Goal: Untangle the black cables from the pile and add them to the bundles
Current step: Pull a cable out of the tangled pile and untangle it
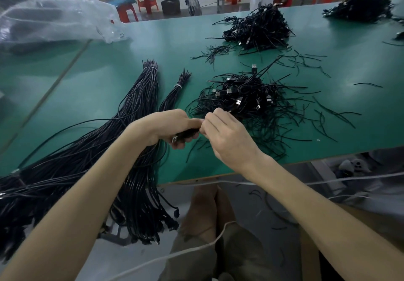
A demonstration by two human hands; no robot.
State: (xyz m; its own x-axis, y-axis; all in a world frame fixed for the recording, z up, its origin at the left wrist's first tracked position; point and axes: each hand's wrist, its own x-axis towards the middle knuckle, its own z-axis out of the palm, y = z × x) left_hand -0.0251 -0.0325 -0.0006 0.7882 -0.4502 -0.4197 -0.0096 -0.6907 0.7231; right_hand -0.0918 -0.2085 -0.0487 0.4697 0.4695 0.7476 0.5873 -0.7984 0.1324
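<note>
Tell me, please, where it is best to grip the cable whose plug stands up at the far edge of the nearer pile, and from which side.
Pinch the metal plug itself, coming from above. It juts up clear of the nearer pile, nothing lying over it; its cord runs down into the tangle, so a lower grip would likely catch other cables.

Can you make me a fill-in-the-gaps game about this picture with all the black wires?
1. The table top is coloured ____.
2. The two tied bundles each have a ____ tie near the far end.
3. The left hand grips black cables and the right hand pinches one beside the pile, so the number of hands holding cables is ____.
4. The clear plastic bag lies at the table's far ____ side.

Missing words: green; white; two; left.
</note>
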